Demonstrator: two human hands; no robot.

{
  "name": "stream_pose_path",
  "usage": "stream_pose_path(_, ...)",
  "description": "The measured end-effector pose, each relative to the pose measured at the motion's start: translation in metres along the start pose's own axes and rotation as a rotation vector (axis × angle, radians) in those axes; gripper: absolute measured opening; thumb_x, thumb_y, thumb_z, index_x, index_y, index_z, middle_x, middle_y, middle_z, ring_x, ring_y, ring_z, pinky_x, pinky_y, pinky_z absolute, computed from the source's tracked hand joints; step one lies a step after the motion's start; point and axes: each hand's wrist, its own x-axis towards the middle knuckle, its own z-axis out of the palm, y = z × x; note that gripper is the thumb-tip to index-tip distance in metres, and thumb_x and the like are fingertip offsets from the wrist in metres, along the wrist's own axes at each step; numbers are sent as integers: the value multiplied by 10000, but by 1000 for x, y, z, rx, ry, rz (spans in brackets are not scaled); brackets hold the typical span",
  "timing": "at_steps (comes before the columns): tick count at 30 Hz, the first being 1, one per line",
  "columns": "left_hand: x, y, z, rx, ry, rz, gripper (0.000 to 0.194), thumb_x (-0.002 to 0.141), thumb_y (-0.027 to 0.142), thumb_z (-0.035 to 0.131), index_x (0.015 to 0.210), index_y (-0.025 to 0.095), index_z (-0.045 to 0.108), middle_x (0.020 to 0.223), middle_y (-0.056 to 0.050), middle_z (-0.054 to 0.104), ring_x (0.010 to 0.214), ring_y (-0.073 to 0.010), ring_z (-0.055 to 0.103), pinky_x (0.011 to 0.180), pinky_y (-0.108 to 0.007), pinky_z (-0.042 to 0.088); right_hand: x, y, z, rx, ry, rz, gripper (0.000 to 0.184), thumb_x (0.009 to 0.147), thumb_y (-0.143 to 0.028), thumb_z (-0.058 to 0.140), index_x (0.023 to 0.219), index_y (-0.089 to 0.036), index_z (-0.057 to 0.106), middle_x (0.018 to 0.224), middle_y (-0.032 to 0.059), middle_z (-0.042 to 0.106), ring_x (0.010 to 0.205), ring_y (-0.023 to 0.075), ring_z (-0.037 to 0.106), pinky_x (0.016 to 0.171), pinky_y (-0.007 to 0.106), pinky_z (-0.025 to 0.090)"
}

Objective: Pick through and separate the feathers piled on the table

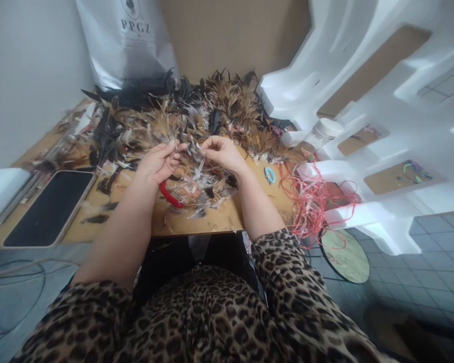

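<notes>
Brown and black feathers (pixel 230 98) lie heaped across the table (pixel 227 217). Over their near side my left hand (pixel 161 160) pinches something small and pale at its fingertips, probably a feather, though blur hides its exact form. My right hand (pixel 223 153), a short way to the right, has its thumb and forefinger closed on a small feather with a pale, wispy base. Below the hands are loose feather scraps (pixel 200 189). A red curved band (pixel 170 195) lies just under my left hand.
A phone (pixel 51 206) lies at left. To the right are a light-blue ring (pixel 270 175), tangled red strings (pixel 312 201) and a white-lidded jar (pixel 325 132) beside white foam packing (pixel 348 65). A white bag (pixel 132 50) stands behind; a round stool (pixel 344 254) is below right.
</notes>
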Motion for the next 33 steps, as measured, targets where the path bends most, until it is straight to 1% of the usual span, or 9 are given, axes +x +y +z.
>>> stream_pose_path(4, -3, 2, 2, -26, -22, -86, 77, 814, 98, 548, 750, 106, 591, 780, -66, 679, 483, -1, 508, 399, -56, 354, 1, 1, 3, -22, 28, -3, 145, 709, -260, 606, 772, -156, 528, 530, -38, 540, 475, 77, 488, 463, 182, 367)
stream_pose_path(6, -3, 2, 3, -21, -24, -136, 80, 812, 83, 541, 758, 98, 598, 779, -79, 678, 497, -8, 520, 396, -51, 355, 0, 0, 5, -81, 50, -32, 129, 728, -262, 578, 784, -162, 519, 544, -34, 542, 496, 86, 502, 481, 191, 372)
stream_pose_path(11, -1, 0, -1, -14, -69, -210, 102, 822, 75, 517, 790, 91, 612, 843, -121, 687, 503, -19, 536, 395, -53, 368, -2, -1, 9, -462, 129, -239, 88, 753, -195, 491, 783, -145, 556, 647, -10, 559, 588, 91, 488, 609, 222, 381)
stream_pose_path(15, -3, 1, -3, -18, -97, -290, 93, 818, 80, 525, 777, 98, 607, 951, -145, 684, 472, -5, 513, 374, -53, 360, -1, 2, 8, -705, 97, -356, 151, 770, -154, 440, 826, -131, 578, 781, 38, 586, 745, 131, 514, 708, 250, 371)
stream_pose_path(19, -8, 3, 1, -87, -112, -362, 183, 864, 82, 446, 751, 101, 589, 966, -135, 678, 384, 36, 418, 319, -31, 296, -1, 5, 6, -838, 66, -403, 180, 813, -160, 410, 876, -143, 578, 872, 66, 586, 821, 157, 522, 745, 269, 373)
stream_pose_path(22, -10, 3, 4, -145, -119, -371, 265, 904, 101, 371, 745, 99, 583, 909, -115, 673, 343, 54, 361, 296, -23, 266, -1, 5, 7, -886, 58, -418, 198, 843, -159, 381, 891, -151, 573, 898, 75, 582, 856, 163, 528, 770, 275, 383)
stream_pose_path(25, -10, 1, 6, -161, -97, -357, 288, 911, 87, 346, 748, 95, 582, 797, -86, 652, 363, 48, 398, 314, -12, 280, -1, 7, 9, -893, 45, -440, 202, 846, -155, 378, 888, -150, 575, 908, 80, 589, 888, 169, 534, 794, 281, 389)
stream_pose_path(29, -5, -3, 4, -103, -71, -308, 171, 860, 58, 462, 750, 84, 590, 646, -33, 587, 427, 15, 490, 366, -23, 343, 1, 9, 12, -805, 62, -410, 201, 829, -160, 402, 916, -141, 581, 890, 68, 611, 856, 158, 542, 794, 279, 397)
stream_pose_path(33, 4, -9, -1, 34, -71, -200, 50, 789, 61, 578, 756, 76, 613, 629, -32, 599, 471, -24, 543, 413, -74, 416, 1, 9, 12, -697, 121, -304, 236, 820, -171, 412, 967, -127, 591, 874, 56, 636, 808, 143, 547, 785, 269, 400)
